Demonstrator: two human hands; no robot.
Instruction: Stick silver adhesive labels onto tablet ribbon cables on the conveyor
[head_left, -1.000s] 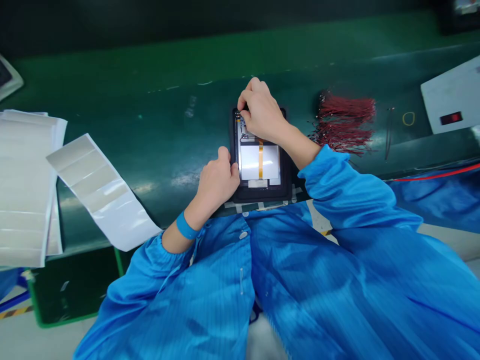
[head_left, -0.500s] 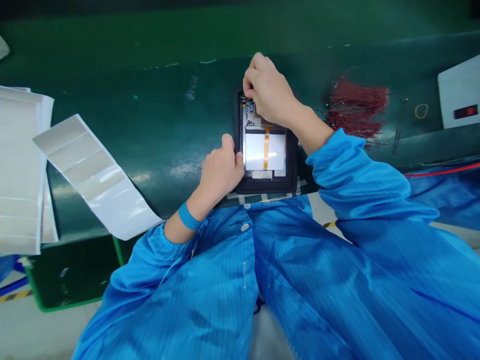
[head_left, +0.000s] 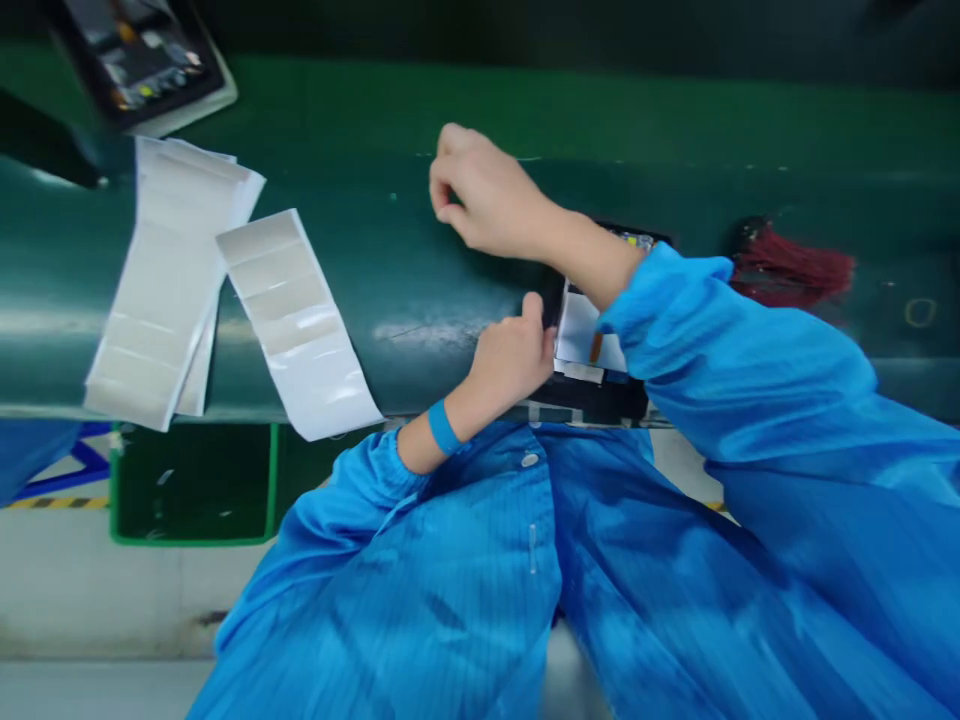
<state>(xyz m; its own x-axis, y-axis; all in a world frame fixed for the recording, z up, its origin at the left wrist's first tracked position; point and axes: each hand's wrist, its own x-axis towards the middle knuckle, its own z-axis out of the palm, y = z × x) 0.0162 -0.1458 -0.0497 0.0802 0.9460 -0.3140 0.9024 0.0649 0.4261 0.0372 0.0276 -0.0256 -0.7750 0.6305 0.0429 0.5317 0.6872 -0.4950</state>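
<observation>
An opened tablet (head_left: pixel 577 330) lies in a black tray or frame at the bench's front edge, its silver battery and orange flex strip showing. My left hand (head_left: pixel 514 350) is closed at the tablet's left edge, thumb pointing up. Above and left of it, my right hand (head_left: pixel 480 190) hovers over the bench with fingers curled into a pinch. What those fingertips hold, if anything, I cannot make out. My right forearm and sleeve cover much of the tablet's right and upper part.
On the left lie a sheet of silvery labels (head_left: pixel 296 320) and a stack of similar sheets (head_left: pixel 169 290). Another opened tablet (head_left: pixel 150 60) sits at the back left. A bundle of dark red wires (head_left: pixel 799 265) is at right. A green bin (head_left: pixel 191 540) stands below the bench.
My right hand has left the tablet's top end and swung left over the bench. My left hand stays at the tablet's edge. The view has turned left, bringing the back-left tablet into sight.
</observation>
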